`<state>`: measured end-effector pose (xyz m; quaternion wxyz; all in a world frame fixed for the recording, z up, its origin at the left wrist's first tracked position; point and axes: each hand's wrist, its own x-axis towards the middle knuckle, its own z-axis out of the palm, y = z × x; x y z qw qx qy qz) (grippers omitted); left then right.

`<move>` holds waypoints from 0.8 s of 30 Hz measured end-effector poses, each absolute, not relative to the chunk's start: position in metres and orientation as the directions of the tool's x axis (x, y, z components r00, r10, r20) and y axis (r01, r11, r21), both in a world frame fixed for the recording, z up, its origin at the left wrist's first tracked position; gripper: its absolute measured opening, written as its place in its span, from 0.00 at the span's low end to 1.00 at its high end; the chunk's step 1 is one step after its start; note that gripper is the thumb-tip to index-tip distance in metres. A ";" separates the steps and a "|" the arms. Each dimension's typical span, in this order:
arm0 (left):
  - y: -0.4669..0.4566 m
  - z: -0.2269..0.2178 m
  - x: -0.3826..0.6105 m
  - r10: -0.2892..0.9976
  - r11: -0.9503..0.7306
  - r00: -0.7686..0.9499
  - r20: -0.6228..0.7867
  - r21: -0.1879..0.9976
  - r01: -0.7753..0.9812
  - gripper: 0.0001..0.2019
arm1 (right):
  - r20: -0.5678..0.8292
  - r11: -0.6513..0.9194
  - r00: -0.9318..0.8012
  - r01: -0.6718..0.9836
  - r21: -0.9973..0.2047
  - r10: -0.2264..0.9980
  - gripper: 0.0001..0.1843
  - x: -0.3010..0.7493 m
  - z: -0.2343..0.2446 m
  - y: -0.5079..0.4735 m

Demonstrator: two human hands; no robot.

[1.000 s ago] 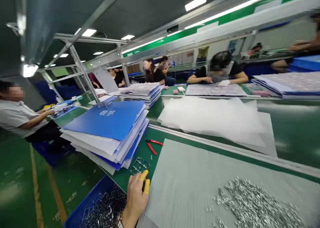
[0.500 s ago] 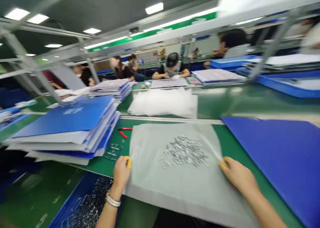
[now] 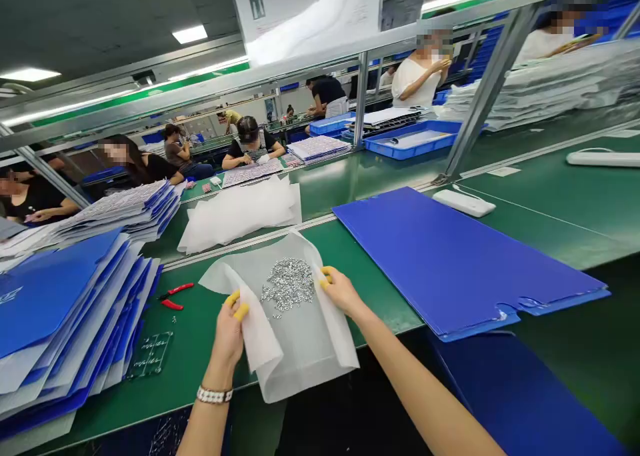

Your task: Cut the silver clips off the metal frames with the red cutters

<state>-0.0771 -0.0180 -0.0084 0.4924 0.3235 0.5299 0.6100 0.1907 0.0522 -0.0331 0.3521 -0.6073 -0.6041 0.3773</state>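
Note:
A thin white foam sheet (image 3: 305, 336) lies on the green bench in front of me with a pile of small silvery metal parts (image 3: 289, 284) in its middle. My left hand (image 3: 229, 329), with yellow finger cots, pinches the sheet's left edge and lifts it inward. My right hand (image 3: 340, 289), also with yellow cots, grips the right edge, raised beside the pile. Both sides of the sheet curl up around the parts.
A stack of blue and white boards (image 3: 65, 309) sits at the left, red cutters (image 3: 173, 295) and a clear part frame (image 3: 150, 353) beside it. A blue board (image 3: 460, 263) lies at the right. More white foam sheets (image 3: 240, 209) lie behind. Several people work across the line.
The view has swung right and down. Both hands have lifted the sheet's side edges, folding them inward around the metal parts, which are now heaped closer together.

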 end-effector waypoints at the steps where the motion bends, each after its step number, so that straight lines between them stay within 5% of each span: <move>1: -0.010 -0.005 -0.062 0.958 0.045 -0.258 -0.123 0.956 -0.291 0.27 | -0.035 -0.019 -0.028 0.438 -0.899 0.999 0.21 0.184 -0.032 0.050; 11: 0.029 -0.003 0.030 0.983 0.073 0.170 -0.066 0.997 -0.036 0.17 | -0.118 -0.077 -0.112 0.312 -0.947 0.987 0.25 0.158 -0.016 0.052; 14: 0.016 0.006 0.038 0.946 -0.099 0.322 0.031 0.975 0.197 0.13 | -0.141 -0.093 -0.093 0.397 -0.913 0.986 0.22 0.167 -0.013 0.058; 17: -0.002 0.015 0.031 0.884 -0.336 0.445 0.143 0.856 0.393 0.14 | -0.090 -0.025 -0.110 0.487 -0.873 0.990 0.09 0.174 -0.007 0.063; 19: -0.012 0.013 0.017 0.902 -0.351 0.393 0.181 0.836 0.422 0.14 | -0.024 0.055 -0.140 0.533 -0.845 0.990 0.02 0.176 0.001 0.065; 24: -0.021 -0.012 -0.031 0.993 -0.114 0.078 0.089 0.893 0.436 0.16 | 0.134 0.209 -0.167 0.605 -0.768 0.977 0.06 0.178 0.027 0.069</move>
